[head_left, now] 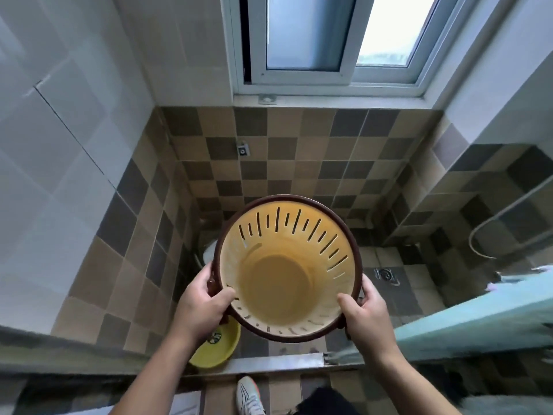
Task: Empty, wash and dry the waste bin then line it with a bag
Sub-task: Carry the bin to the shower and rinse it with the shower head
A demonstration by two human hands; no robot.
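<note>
In the head view, a waste bin point(287, 271) is held up in front of the body, over the threshold of a tiled washroom, with its mouth tipped toward the camera so that the inside can be looked into. The bin is yellow inside, with a dark brown rim and slots cut through its upper wall. Nothing is seen lying in it, so the emptying is judged done; pale streaks are seen on the left inner wall, which suggests that washing is still owed.

The left hand point(206, 298) is closed on the near left rim, the thumb laid over the edge into the bin and the fingers wrapped behind it. The right hand point(363, 307) is closed on the near right rim in the same way. A hold on opposite sides is likely chosen to keep the wide, light bin steady and to let it be tilted freely.

On the floor below the left forearm, a yellow basin point(217, 350) is seen, partly hidden by the wrist. A floor drain point(386, 275) is set in the tiles to the right of the bin, a sensible place for rinse water to run off. A window point(329, 40) is seen in the far wall. A shoe point(248, 396) is planted near the metal sill at the doorway.
</note>
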